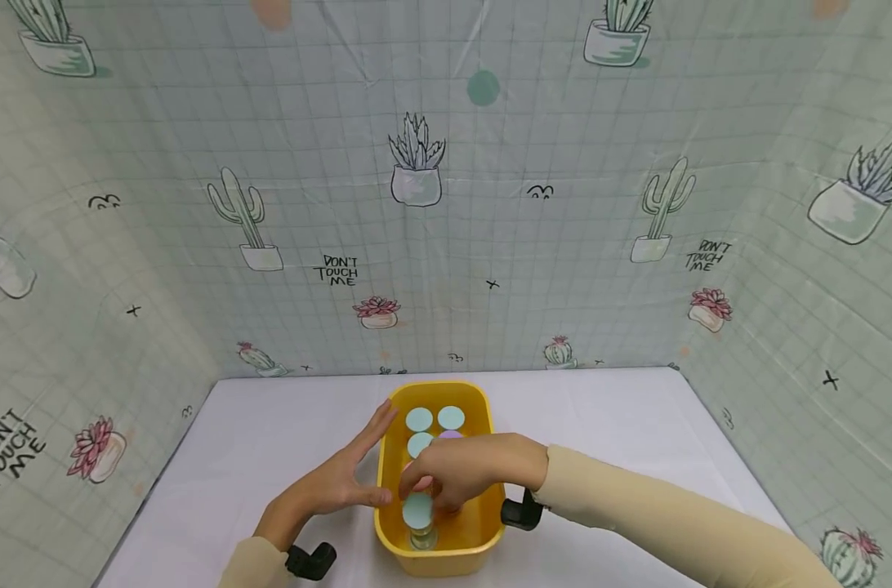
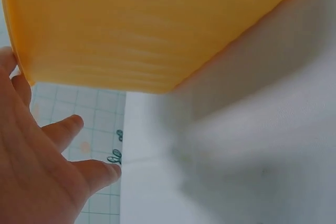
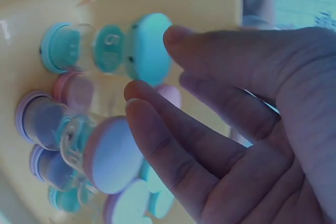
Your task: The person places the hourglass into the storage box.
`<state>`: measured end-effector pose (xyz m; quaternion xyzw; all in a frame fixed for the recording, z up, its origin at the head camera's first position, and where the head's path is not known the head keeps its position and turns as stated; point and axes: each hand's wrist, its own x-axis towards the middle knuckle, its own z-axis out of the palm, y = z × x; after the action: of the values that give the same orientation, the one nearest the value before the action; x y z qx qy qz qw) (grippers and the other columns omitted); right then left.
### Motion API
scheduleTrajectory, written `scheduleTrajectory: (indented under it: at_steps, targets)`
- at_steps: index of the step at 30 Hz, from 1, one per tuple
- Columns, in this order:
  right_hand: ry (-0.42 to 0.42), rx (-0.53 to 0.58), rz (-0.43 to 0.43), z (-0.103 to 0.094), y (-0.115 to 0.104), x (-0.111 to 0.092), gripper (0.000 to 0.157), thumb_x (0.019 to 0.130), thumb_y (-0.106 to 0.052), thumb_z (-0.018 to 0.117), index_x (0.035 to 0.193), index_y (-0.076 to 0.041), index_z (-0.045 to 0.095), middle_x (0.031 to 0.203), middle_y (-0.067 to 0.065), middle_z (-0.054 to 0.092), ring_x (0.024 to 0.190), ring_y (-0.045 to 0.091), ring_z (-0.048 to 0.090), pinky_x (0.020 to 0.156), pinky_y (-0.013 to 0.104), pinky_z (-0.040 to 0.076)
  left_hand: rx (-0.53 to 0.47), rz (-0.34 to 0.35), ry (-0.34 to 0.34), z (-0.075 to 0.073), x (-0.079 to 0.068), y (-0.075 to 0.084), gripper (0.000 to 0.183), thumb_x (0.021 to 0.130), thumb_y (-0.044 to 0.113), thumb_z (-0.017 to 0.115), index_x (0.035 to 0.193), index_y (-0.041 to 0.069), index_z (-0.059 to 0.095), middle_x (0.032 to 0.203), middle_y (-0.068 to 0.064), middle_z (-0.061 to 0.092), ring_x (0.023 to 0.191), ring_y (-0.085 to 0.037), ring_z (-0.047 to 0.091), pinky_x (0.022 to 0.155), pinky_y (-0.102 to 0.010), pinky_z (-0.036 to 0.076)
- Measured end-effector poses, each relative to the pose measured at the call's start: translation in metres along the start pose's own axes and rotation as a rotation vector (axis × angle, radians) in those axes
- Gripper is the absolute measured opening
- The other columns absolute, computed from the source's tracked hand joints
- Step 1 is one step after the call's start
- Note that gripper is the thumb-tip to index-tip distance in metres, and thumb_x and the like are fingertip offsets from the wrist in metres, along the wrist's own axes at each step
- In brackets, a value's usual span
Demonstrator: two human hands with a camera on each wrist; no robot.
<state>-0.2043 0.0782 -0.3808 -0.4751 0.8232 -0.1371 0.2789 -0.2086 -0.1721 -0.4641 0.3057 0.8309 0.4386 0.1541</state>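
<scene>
A yellow tub (image 1: 481, 400) holds several small clear containers with round caps. Nearest me in it stands one container with a teal cap (image 1: 418, 512), upright. My right hand (image 1: 475, 469) reaches down into the tub. In the right wrist view its thumb meets the edge of this teal cap (image 3: 151, 51), and the other fingertips lie loosely below the cap, apart from the thumb. Purple-rimmed containers (image 3: 113, 156) and a pink one (image 3: 74, 92) crowd beside it. My left hand (image 1: 336, 487) is spread at the tub's left rim, fingers apart, thumb by the wall.
Under the tub lies a white tabletop (image 1: 593, 408). A printed cloth (image 1: 483, 220) with cactus drawings rises at the back and both sides. Further teal caps (image 1: 419, 419) show at the tub's far end.
</scene>
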Motion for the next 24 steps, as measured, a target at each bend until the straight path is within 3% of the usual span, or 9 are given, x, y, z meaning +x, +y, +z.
scheduleTrajectory:
  at_steps: [6, 13, 18, 24]
  targets:
    - [0.142, 0.201, -0.031, -0.002, 0.014, -0.035, 0.034, 0.094, -0.012, 0.073, 0.128, -0.009, 0.069, 0.122, -0.002, 0.073, 0.095, -0.003, 0.069, 0.083, 0.015, 0.056, -0.020, -0.011, 0.011, 0.007, 0.002, 0.000, 0.109, 0.085, 0.056, 0.076, 0.167, 0.029, 0.009, 0.175, -0.001, -0.009, 0.159, -0.043, -0.003, 0.114, -0.082, 0.010]
    - [0.513, 0.237, -0.010, 0.001, 0.041, -0.091, 0.030, 0.099, -0.022, 0.070, 0.129, -0.014, 0.069, 0.125, 0.003, 0.073, 0.107, 0.009, 0.067, 0.087, 0.026, 0.060, -0.026, 0.002, 0.051, 0.012, 0.009, 0.001, 0.106, 0.086, 0.048, 0.077, 0.167, 0.030, 0.012, 0.175, 0.000, -0.007, 0.160, -0.042, 0.000, 0.114, -0.082, 0.012]
    - [0.753, 0.168, 0.075, 0.021, 0.062, -0.116, 0.035, 0.098, -0.024, 0.072, 0.132, -0.016, 0.067, 0.131, 0.003, 0.071, 0.116, 0.020, 0.066, 0.094, 0.034, 0.060, -0.033, 0.027, 0.101, 0.018, 0.007, -0.004, 0.105, 0.086, 0.045, 0.077, 0.167, 0.026, 0.012, 0.175, -0.004, -0.006, 0.159, -0.046, 0.002, 0.111, -0.084, 0.014]
    - [0.903, 0.167, 0.244, 0.051, 0.094, -0.129, 0.042, 0.096, -0.026, 0.074, 0.135, -0.016, 0.063, 0.137, 0.003, 0.067, 0.123, 0.026, 0.064, 0.096, 0.043, 0.059, -0.008, 0.006, 0.197, 0.022, 0.002, -0.009, 0.105, 0.088, 0.038, 0.077, 0.167, 0.025, 0.008, 0.175, -0.005, 0.001, 0.159, -0.043, 0.008, 0.117, -0.077, 0.016]
